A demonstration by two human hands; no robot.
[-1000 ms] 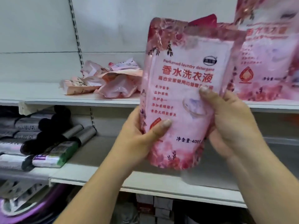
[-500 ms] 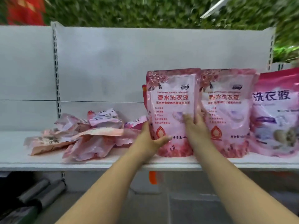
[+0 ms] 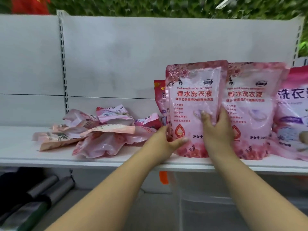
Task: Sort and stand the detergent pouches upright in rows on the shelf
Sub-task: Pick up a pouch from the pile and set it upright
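Pink pouch (image 3: 194, 110) stands upright on the white shelf (image 3: 20, 147), base near the front edge, at about 3 o'clock from frame centre. Left hand (image 3: 164, 141) grips its lower left edge: thumb across the front face, other fingers hidden behind. Right hand (image 3: 216, 132) holds the lower right side, fingers curled round the edge, fingertips (image 3: 204, 114) pressed on the front panel. Second matching pouch (image 3: 250, 110) upright just beside it at 3 o'clock, edges touching or overlapping; cannot tell which. Third pouch (image 3: 293, 114), with purple print, upright further toward 3 o'clock, cut by the frame edge. Red-topped pouch (image 3: 159, 95) partly hidden behind the held one. Heap of pouches (image 3: 93, 132) lying flat and crumpled on the same shelf at 9 o'clock from the held pouch. Lower shelf at 7 o'clock carries dark rolls (image 3: 50, 192), blurred. Green foliage (image 3: 150, 5) above the back panel at 12 o'clock.
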